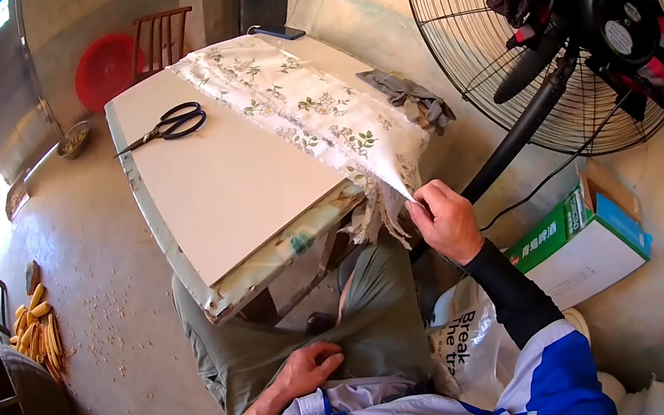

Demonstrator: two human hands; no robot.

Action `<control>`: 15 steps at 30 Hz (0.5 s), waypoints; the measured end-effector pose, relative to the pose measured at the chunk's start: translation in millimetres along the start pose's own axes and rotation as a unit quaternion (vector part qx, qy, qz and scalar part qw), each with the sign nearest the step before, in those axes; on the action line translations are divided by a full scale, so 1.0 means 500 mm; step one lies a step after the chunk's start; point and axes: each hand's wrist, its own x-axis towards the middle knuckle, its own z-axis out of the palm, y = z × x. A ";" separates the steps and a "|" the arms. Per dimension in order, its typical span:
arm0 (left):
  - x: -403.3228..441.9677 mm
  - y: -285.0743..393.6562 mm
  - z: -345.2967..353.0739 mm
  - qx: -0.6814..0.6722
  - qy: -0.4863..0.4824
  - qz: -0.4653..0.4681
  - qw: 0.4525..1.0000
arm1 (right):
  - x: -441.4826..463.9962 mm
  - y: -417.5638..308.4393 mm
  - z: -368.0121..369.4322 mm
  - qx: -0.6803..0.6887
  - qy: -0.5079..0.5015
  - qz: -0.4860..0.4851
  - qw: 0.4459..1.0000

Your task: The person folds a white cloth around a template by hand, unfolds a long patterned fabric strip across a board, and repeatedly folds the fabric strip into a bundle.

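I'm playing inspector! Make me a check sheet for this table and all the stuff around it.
Surface: table, pale top, worn edge.
Job's things: flowered cloth lies across the table, its frayed end hanging over the near edge; scissors lie with their tips at the left edge.
Clutter: phone at the far end; grey rags on the right.
Hands: right hand pinches a cloth corner; left hand rests on the trousers, loosely curled.
Cables: black cord hangs from the fan; lower end hidden.
Surroundings: box and plastic bag at right; corn cobs and basket at left.
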 end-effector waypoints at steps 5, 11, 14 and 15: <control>0.051 0.121 -0.027 -0.106 0.021 0.100 0.989 | 0.015 -0.068 -0.002 -0.030 0.018 -0.084 0.996; 0.174 0.329 -0.016 -0.408 0.019 0.185 0.894 | 0.007 -0.133 0.040 0.013 -0.012 -0.132 0.991; 0.229 0.339 -0.017 -0.538 -0.025 0.139 0.831 | -0.016 -0.150 0.038 0.054 -0.057 -0.145 0.986; 0.228 0.347 -0.021 -0.521 -0.008 0.124 0.844 | -0.018 -0.152 0.035 0.072 -0.067 -0.149 0.984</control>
